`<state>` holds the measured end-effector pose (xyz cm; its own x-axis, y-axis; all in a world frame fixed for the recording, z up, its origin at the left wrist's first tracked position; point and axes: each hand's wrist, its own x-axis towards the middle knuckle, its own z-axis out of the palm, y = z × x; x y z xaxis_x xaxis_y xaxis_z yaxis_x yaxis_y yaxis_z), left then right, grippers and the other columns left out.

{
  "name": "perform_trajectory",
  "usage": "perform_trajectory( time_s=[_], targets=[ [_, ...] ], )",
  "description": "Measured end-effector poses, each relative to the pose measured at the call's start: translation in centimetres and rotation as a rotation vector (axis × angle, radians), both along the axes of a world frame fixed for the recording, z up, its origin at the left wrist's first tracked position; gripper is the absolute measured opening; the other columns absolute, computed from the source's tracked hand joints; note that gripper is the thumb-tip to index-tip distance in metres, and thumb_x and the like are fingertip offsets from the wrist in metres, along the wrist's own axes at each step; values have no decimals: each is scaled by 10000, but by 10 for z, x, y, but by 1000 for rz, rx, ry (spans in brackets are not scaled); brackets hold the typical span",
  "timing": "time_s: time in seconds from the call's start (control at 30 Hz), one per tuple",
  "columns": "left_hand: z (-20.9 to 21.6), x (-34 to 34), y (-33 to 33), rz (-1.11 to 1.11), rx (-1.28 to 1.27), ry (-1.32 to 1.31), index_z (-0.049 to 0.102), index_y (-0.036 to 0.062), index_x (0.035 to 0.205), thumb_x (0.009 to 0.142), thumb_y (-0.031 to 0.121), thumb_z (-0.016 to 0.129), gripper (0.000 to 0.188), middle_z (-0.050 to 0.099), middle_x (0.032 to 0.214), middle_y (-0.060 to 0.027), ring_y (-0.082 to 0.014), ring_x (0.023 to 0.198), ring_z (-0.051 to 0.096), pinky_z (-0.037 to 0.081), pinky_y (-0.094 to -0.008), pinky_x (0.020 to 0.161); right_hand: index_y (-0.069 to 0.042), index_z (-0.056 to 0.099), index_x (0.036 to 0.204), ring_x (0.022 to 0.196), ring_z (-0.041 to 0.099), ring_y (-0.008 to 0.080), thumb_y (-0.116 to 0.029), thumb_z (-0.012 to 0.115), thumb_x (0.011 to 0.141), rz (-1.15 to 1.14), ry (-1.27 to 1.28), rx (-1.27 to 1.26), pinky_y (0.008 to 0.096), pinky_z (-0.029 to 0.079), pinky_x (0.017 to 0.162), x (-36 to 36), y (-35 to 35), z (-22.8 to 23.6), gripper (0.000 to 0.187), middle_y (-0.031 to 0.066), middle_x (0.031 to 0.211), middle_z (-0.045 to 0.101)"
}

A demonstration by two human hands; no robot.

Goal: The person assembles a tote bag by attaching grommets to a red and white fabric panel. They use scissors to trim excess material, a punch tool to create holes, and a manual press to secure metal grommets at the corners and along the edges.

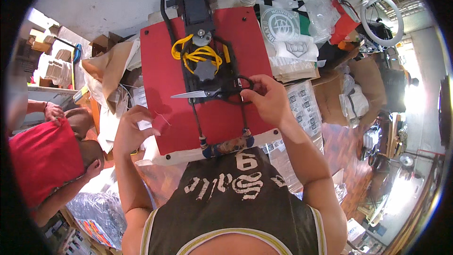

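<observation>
My right hand (268, 98) grips a pair of scissors (189, 95) by its black handles, the silver blades pointing left over a red-topped press (166, 71). The blades look closed. My left hand (132, 130) hovers at the press's left front edge, fingers curved and thumb apart from them. A thin pale thread (163, 118) shows against the red just beyond its fingertips; whether it touches them I cannot tell. Behind the scissors, a coiled yellow cord (200, 55) is bundled on the press's black frame. A wrapped handle bar (227, 146) crosses the front.
At the left, another person holds a red cloth (47, 160). Plastic-wrapped goods (96, 215) lie below it. Printed sheets and stacked fabric (295, 49) stand right of the press, near a cardboard box (329, 99). A white ring (383, 19) hangs at the upper right.
</observation>
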<state>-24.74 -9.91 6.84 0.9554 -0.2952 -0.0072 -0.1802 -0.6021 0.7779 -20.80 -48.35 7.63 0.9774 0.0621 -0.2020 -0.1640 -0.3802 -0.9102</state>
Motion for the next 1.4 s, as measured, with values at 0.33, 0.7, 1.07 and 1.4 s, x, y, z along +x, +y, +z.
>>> perform_trajectory(
  time_s=[0.33,0.7,1.07,1.4],
  targets=[
    [120,154,-150,-238,-1,-343,685,-8,1019,946,101,636,140,701,991,-139,-243,956,667,509,-342,872,-126,667,1129,842,655,148,-224,620,1004,-255,-339,1177,388,530,907,32,-167,6,166,12,1008,695],
    [-105,490,-274,-435,788,237,690,34,1176,880,169,629,331,718,1129,-153,-287,1061,666,521,-414,897,-29,596,1014,576,415,67,-153,636,1003,-891,77,505,272,448,596,2,-264,-127,130,-31,705,475],
    [-57,484,-281,-413,664,352,747,6,1019,795,226,789,316,737,900,-90,-195,794,656,517,-389,725,-16,619,997,594,485,74,-171,685,975,-750,-17,405,236,402,546,50,-290,-165,170,4,711,567],
    [-5,381,-298,-271,633,-26,755,25,907,787,121,783,156,726,874,-188,-352,849,701,544,-425,777,10,621,1061,596,503,70,-139,665,986,-479,-32,427,229,431,566,139,-231,-127,173,3,697,561]
  ],
)
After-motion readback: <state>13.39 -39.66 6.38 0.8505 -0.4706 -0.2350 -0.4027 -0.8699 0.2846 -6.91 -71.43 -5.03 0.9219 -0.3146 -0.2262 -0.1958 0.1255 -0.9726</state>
